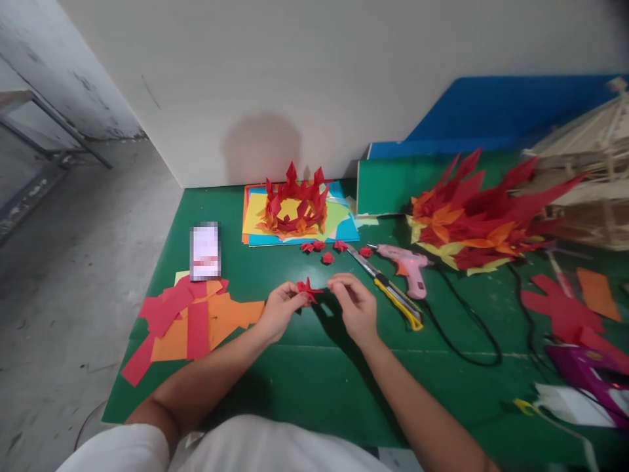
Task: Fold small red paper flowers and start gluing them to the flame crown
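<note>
Between the thumb and fingers of my left hand (286, 307) is a red folded paper flower (308, 290) with pointed petals. Just right of it, my right hand (356, 305) is pinched near the petal tips; what it holds, if anything, is too small to make out. Several small red folded paper pieces (327, 258) lie beyond my hands. A yellow utility knife (397, 301) with its blade out and a pink hot glue gun (403, 263) rest to the right. Farther back stands a ring of red and orange folded paper (293, 208), on coloured paper sheets (253, 213).
Red and orange paper strips (170, 334) are heaped at left, below a pixelated phone-like object (205, 252). A large red and orange paper flame piece (484, 219) stands at right, before a wooden stick model (584, 170). A black cord (462, 357) loops across the green table (314, 387).
</note>
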